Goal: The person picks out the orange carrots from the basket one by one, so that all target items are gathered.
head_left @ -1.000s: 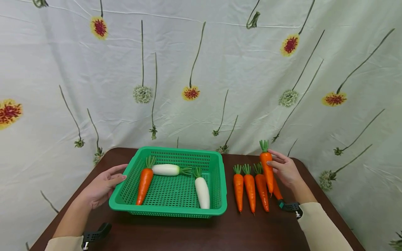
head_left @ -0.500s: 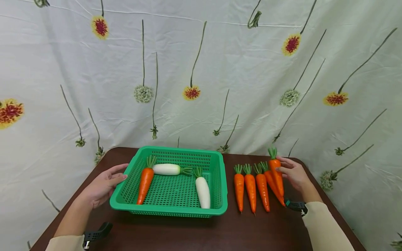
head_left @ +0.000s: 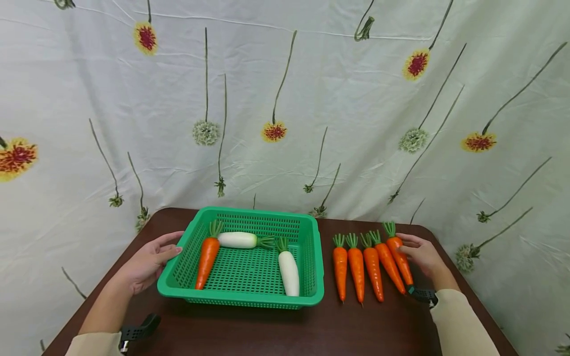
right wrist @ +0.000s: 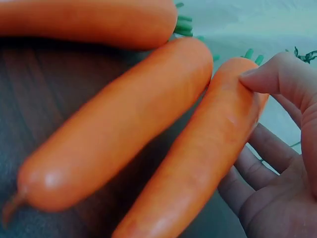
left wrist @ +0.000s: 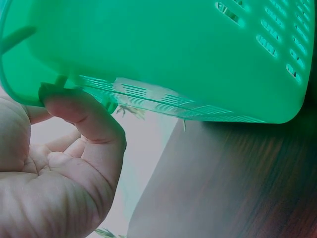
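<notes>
At the right end of a row of carrots, my right hand [head_left: 420, 254] holds the outermost carrot [head_left: 400, 259] near its leafy top. In the right wrist view its thumb [right wrist: 267, 79] presses the upper side of that carrot [right wrist: 193, 153], with fingers behind. A neighbouring carrot [right wrist: 119, 124] lies just left, close to the held one near the tops. My left hand [head_left: 149, 262] grips the left rim of a green plastic basket [head_left: 240, 297]; the left wrist view has a bent digit [left wrist: 86, 111] at the rim. Inside the basket are a carrot [head_left: 207, 262] and two white radishes, one lying crosswise [head_left: 238, 240], one lengthwise [head_left: 289, 274].
Several other carrots [head_left: 356, 267] lie side by side between the basket and my right hand, green tops pointing away. Everything stands on a dark brown table [head_left: 267, 333]. Behind it hangs a pale cloth [head_left: 240, 168] printed with flowers.
My right hand has carried its carrot rightward and down, from above the row to the row's right end. The left hand stays at the basket rim.
</notes>
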Motion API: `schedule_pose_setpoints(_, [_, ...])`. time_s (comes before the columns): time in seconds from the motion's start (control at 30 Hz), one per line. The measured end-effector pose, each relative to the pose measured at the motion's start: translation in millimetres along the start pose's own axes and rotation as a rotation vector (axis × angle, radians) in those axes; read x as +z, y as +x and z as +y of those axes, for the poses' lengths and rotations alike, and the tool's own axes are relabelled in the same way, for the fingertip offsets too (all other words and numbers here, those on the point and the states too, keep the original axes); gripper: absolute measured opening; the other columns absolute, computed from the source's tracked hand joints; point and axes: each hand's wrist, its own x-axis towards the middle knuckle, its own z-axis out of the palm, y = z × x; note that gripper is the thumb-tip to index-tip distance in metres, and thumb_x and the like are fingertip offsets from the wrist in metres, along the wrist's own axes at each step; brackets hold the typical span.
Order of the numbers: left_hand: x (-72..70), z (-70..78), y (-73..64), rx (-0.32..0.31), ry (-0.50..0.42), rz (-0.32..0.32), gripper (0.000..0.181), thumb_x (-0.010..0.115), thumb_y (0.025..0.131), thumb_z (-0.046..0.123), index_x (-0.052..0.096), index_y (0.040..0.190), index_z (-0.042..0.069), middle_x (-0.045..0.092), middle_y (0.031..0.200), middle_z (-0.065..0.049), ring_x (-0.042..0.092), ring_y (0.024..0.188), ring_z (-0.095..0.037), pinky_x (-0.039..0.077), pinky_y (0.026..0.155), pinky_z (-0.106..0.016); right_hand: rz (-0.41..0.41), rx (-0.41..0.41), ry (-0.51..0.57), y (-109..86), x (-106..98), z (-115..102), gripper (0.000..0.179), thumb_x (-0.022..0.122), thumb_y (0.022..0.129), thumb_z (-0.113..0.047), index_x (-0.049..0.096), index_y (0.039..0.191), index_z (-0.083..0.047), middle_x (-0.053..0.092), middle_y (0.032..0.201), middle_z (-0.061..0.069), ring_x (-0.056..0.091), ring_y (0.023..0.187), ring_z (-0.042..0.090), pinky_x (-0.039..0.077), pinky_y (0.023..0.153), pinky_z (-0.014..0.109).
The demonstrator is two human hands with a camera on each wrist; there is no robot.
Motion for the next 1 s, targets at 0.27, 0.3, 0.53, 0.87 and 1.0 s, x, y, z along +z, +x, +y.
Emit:
schedule_pose_setpoints(0.27, [0.9, 1.4, -0.1, 0.001, 0.006, 0.006, 0.074, 0.053, 0.108, 0.022, 0.007, 0.162, 0.002, 0.071, 0.114, 0.004, 0.076, 0.1, -0.019, 0.063, 0.084, -0.045, -0.036, 0.025, -0.02, -7.3, 0.3, 6.3, 0.063, 0.068, 0.099, -0.019, 0.043, 0.153, 0.002, 0.064, 0.136, 0.017, 0.067, 0.1, 0.005, 0.06, 0.094, 0.036])
schedule_pose_setpoints(0.3, [0.9, 1.3, 0.0, 0.002, 0.004, 0.006, 0.074, 0.053, 0.108, 0.022, 0.007, 0.162, 0.002, 0.071, 0.113, 0.004, 0.076, 0.1, -0.019, 0.063, 0.084, -0.045, -0.036, 0.03, -0.027, -8.3, 0.5, 6.4, 0.062, 0.068, 0.099, -0.019, 0.044, 0.152, 0.002, 0.063, 0.137, 0.019, 0.067, 0.101, 0.006, 0.06, 0.094, 0.038])
schedule_pose_setpoints(0.53, [0.5, -0.4, 0.6, 0.002, -0.008, 0.005, 0.074, 0.053, 0.108, 0.021, 0.007, 0.162, 0.002, 0.072, 0.113, 0.005, 0.076, 0.099, -0.019, 0.063, 0.084, -0.045, -0.016, 0.04, -0.054, -9.8, 0.6, 9.0, 0.062, 0.068, 0.098, -0.017, 0.044, 0.151, 0.006, 0.065, 0.132, 0.02, 0.068, 0.098, 0.008, 0.061, 0.089, 0.034])
schedule_pose_setpoints(0.87, [0.7, -0.1, -0.3, 0.001, -0.005, -0.002, 0.074, 0.052, 0.108, 0.021, 0.006, 0.162, 0.002, 0.073, 0.112, 0.005, 0.077, 0.098, -0.019, 0.063, 0.083, -0.046, 0.011, 0.046, -0.063, -7.5, -1.9, 14.5, 0.061, 0.07, 0.097, -0.016, 0.046, 0.149, 0.007, 0.067, 0.128, 0.019, 0.069, 0.095, 0.007, 0.062, 0.088, 0.034])
schedule_pose_setpoints(1.0, [1.0, 0.7, -0.6, 0.003, -0.013, -0.006, 0.074, 0.053, 0.108, 0.021, 0.006, 0.162, 0.002, 0.073, 0.111, 0.005, 0.077, 0.098, -0.02, 0.063, 0.083, -0.046, 0.015, 0.046, -0.059, -8.3, -2.3, 14.7, 0.06, 0.069, 0.098, -0.017, 0.047, 0.149, 0.007, 0.067, 0.129, 0.018, 0.069, 0.095, 0.007, 0.062, 0.088, 0.034])
